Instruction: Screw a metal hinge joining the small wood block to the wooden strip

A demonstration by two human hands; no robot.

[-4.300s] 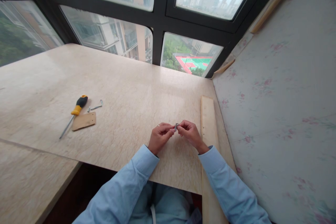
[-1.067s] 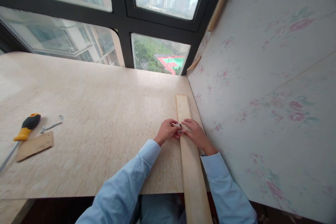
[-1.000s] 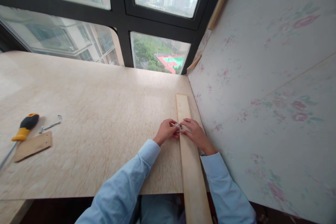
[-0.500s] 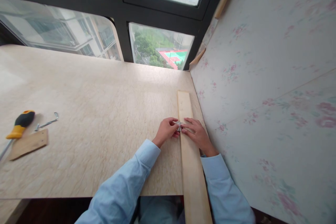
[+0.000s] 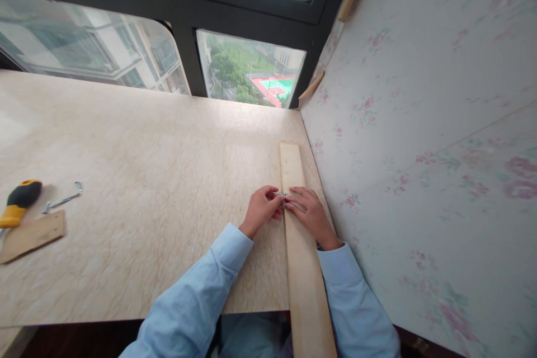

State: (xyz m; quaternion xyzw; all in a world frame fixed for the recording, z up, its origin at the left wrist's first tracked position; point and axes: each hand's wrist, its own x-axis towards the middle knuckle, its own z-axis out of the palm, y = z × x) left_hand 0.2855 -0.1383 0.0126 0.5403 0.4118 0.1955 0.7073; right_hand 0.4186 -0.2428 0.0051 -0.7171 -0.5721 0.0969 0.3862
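Metal fitting (image 5: 283,199), apparently pinched by both hands on wooden plank (image 5: 302,268).

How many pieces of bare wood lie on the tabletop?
2. A long wooden slat lies along the right edge under both hands; a small flat wooden piece lies far left beside the screwdriver.

at 9 o'clock on the marble table (image 5: 146,179): a screwdriver (image 5: 17,204), a metal hook (image 5: 62,199), 1 small wood piece (image 5: 29,235).
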